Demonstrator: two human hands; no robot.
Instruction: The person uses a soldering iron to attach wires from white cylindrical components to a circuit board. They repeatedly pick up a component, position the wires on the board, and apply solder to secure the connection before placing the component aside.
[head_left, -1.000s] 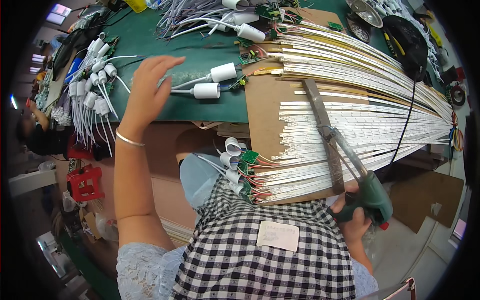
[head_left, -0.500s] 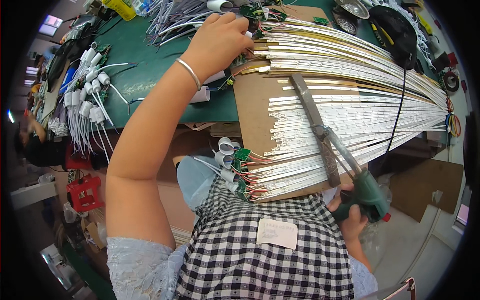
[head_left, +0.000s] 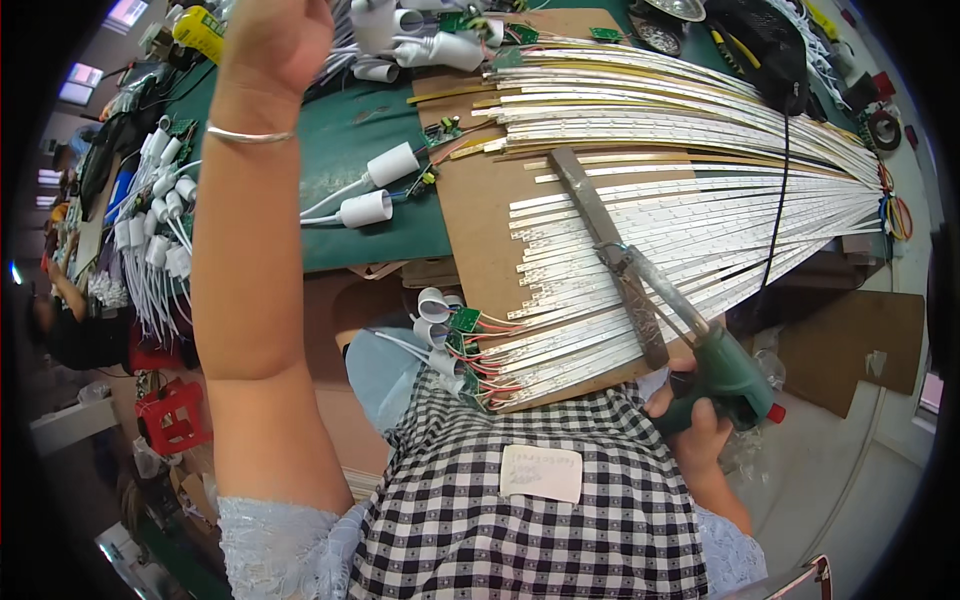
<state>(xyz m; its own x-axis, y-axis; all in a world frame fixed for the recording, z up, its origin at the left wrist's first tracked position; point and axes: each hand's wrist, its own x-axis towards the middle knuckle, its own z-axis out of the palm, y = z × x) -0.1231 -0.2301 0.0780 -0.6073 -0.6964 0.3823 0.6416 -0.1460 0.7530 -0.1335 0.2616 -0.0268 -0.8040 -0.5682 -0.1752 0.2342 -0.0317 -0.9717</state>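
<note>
My left hand [head_left: 280, 45] is at the top edge beside white cables and white plastic caps [head_left: 440, 50]. Its fingers are curled, partly cut off by the frame; what they hold is hidden. My right hand [head_left: 698, 430] grips the handle of a green pistol-grip tool [head_left: 735, 375] with a long metal shaft. The shaft's end meets a dark metal bar [head_left: 610, 260] lying across rows of white LED strips [head_left: 680, 220]. Small green circuit boards [head_left: 462, 343] with white caps [head_left: 432, 304] are wired to the nearest strips.
A brown board [head_left: 475, 220] lies under the strips on the green table [head_left: 350, 240]. Two capped circuit boards [head_left: 390, 165] lie left of it. A heap of caps with cables [head_left: 160, 220] sits far left. A black cord [head_left: 785, 200] crosses the strips. A yellow bottle [head_left: 198, 32] stands behind.
My left hand has moved left and away from the far strips' ends, uncovering the circuit boards there. My right hand keeps its hold on the tool. The view has shifted slightly.
</note>
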